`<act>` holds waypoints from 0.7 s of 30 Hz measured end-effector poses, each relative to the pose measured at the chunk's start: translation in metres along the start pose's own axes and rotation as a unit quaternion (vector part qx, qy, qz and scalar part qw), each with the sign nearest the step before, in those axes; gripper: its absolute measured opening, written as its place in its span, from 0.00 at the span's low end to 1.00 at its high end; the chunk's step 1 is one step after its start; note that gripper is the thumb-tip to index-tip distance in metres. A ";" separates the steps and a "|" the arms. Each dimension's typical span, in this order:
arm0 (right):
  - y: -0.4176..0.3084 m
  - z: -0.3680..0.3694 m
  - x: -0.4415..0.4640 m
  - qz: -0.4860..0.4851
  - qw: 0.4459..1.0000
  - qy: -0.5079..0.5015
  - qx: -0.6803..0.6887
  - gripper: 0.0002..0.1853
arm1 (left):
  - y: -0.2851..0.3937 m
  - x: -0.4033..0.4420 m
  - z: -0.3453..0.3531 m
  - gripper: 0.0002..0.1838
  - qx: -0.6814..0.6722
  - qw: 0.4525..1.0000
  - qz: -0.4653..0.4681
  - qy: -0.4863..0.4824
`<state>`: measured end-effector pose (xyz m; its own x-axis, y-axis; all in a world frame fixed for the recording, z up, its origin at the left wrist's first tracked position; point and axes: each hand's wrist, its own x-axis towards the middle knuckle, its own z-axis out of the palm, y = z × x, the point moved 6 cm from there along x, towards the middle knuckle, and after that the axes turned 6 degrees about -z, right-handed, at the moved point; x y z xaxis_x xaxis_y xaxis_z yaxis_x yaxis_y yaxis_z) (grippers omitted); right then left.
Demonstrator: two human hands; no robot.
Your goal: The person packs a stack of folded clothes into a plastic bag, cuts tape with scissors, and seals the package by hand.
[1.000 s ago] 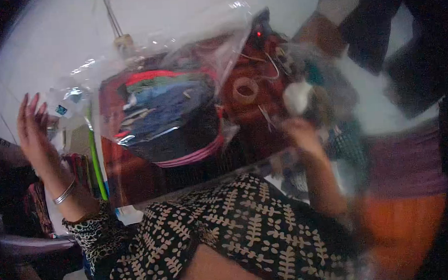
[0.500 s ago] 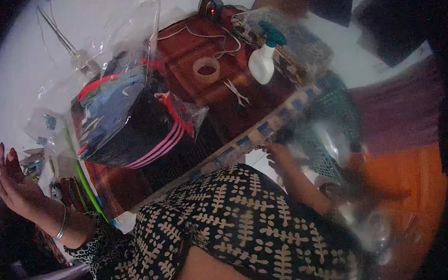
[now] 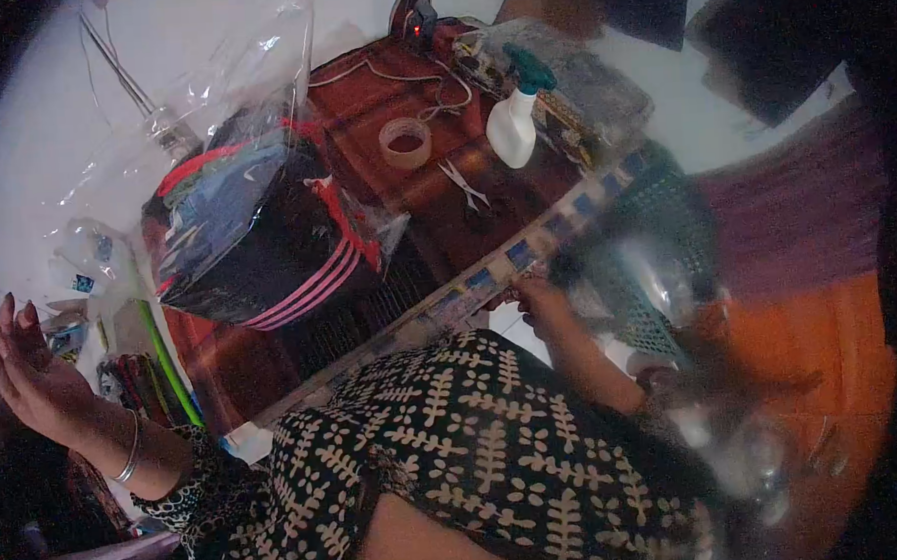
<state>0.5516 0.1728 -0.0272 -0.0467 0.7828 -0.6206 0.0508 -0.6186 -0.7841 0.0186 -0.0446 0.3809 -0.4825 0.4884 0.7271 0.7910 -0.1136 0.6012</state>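
My left hand [image 3: 41, 383] is raised at the far left, palm up, with its fingers apart and nothing in it; a bangle circles the wrist. My right hand [image 3: 542, 304] is low at the near edge of the dark red tabletop [image 3: 366, 113], its fingers loosely bent and partly in shadow, and I see nothing held in it. Between the two hands, a clear plastic bag [image 3: 266, 218] of folded clothes lies on the tabletop, with a dark garment with pink stripes on the near side.
Beyond the bag are a tape roll [image 3: 405, 143], scissors [image 3: 464, 184], a white spray bottle [image 3: 511, 130] with a green head, and a white cord [image 3: 390, 75]. A plastic-wrapped bundle [image 3: 600, 83] sits at the far corner. A teal perforated basket [image 3: 657, 241] stands at right, beside orange cloth [image 3: 813, 364].
My right hand has shifted slightly left along the table edge, its fingers now closer to it. The view has moved a little; my left hand stays raised.
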 end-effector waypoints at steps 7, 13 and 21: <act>-0.004 0.003 -0.002 -0.003 0.996 -0.019 -0.083 0.17 | 0.009 -0.004 0.004 0.20 -0.079 0.992 -0.016 0.095; -0.011 -0.006 -0.014 -0.027 0.994 -0.012 -0.101 0.15 | 0.002 -0.004 -0.003 0.20 -0.078 0.994 -0.018 0.076; -0.101 0.044 -0.043 -0.134 0.979 -0.146 0.045 0.09 | 0.048 -0.021 0.044 0.22 -0.158 0.980 -0.050 0.110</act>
<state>0.5041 0.1987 0.0785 -0.3298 0.8733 -0.3586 -0.0899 -0.4072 -0.9089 0.0829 -0.0219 0.3798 -0.6488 0.3172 0.6917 0.5962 -0.3530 0.7211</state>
